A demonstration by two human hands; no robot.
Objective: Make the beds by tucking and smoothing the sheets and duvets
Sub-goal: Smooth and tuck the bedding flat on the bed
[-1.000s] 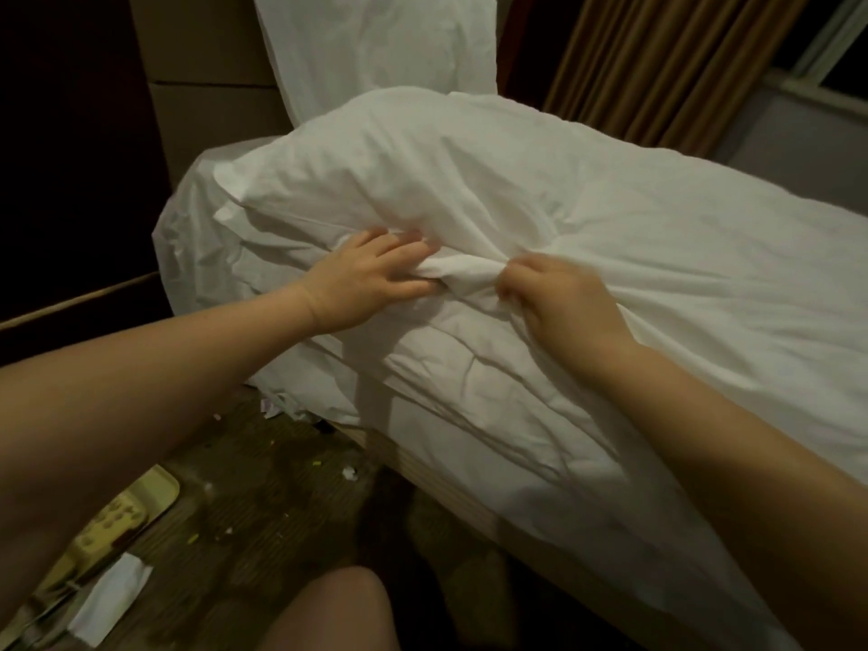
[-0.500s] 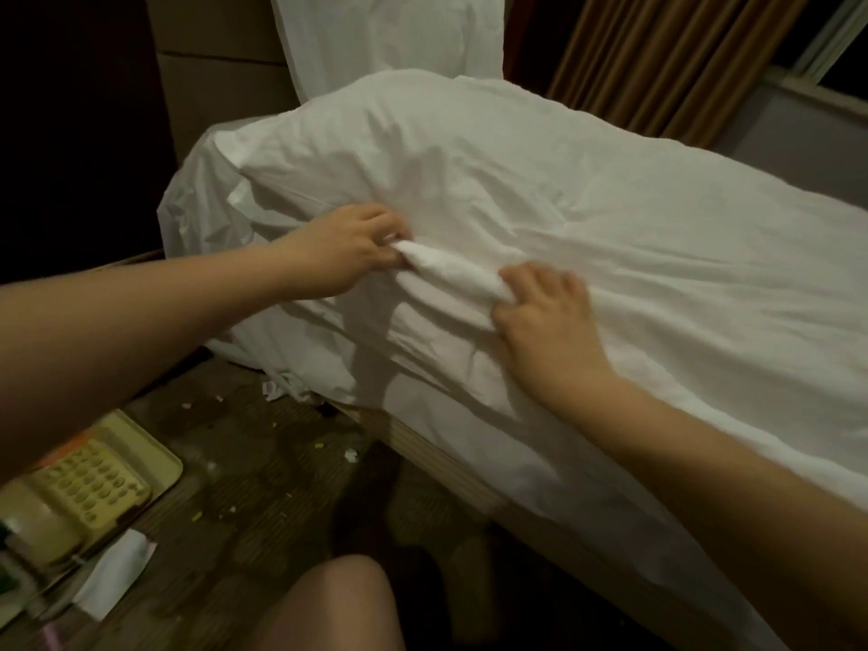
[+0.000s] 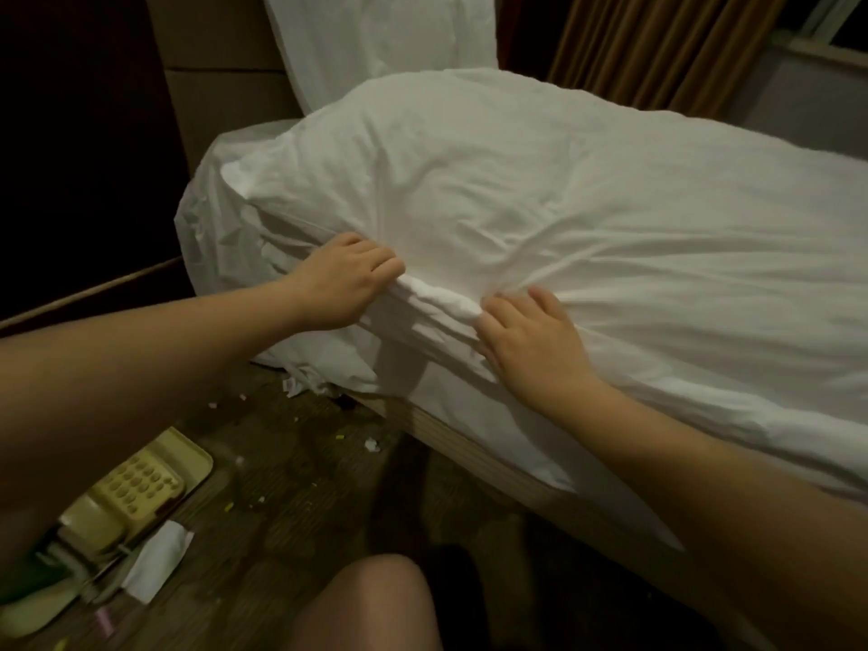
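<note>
- Duvet [image 3: 587,204]: white and creased, it covers the top of the bed. Its long axis runs from the head end at far left to the near right. The head end bulges upward.
- Carpeted floor [image 3: 305,491]: dark, strewn with small scraps, near and left of the bed.
- Curtain [image 3: 657,44]: brown and pleated, at far right behind the bed.
- Pillow [image 3: 375,35]: white, standing upright against the headboard [image 3: 220,101], just beyond the duvet's head end.
- Sheet [image 3: 474,415]: white, hanging down the near side of the bed over the wooden base [image 3: 451,439].
- Right hand [image 3: 530,340]: arm extended from near right, palm down on the bed's near side. The spread fingers are bent and hooked into the rolled edge. Creases fan out from the fingertips, and the thumb's hold is hidden.
- Left hand [image 3: 347,279]: arm extended from near left, knuckles up. The fingers are curled over the duvet's edge and clamp it, just left of the right hand.
- Rolled edge [image 3: 441,303]: a bunched ridge of duvet stretched between the two hands. It lies along the bed's near side, parallel to the long axis.
- Telephone [image 3: 136,491]: cream, keypad up, on the floor at near left.
- Paper slip [image 3: 155,561]: white, just near the telephone.
</note>
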